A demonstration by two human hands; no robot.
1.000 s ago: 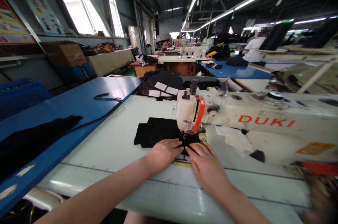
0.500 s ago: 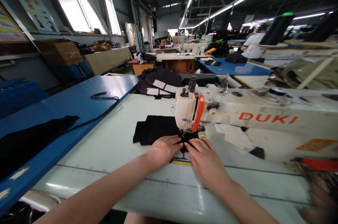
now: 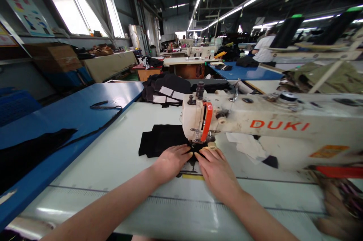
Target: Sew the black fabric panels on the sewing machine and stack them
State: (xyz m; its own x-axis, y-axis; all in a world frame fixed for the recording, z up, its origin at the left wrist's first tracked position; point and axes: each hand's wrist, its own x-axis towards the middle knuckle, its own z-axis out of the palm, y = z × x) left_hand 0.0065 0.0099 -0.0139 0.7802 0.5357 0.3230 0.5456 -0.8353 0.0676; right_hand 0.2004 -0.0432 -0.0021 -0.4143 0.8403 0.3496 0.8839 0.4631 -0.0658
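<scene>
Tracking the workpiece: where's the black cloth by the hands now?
In the head view, the black cloth lies mostly left of centre on the pale table, reaching under the sewing machine head, with the left hand and right hand at its near edge.

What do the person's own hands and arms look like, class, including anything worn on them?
The left hand and right hand are ungloved, with no ring visible. The left forearm and right forearm show no sleeve, watch, bracelet or marking. Fingernail details are too small to tell.
</scene>
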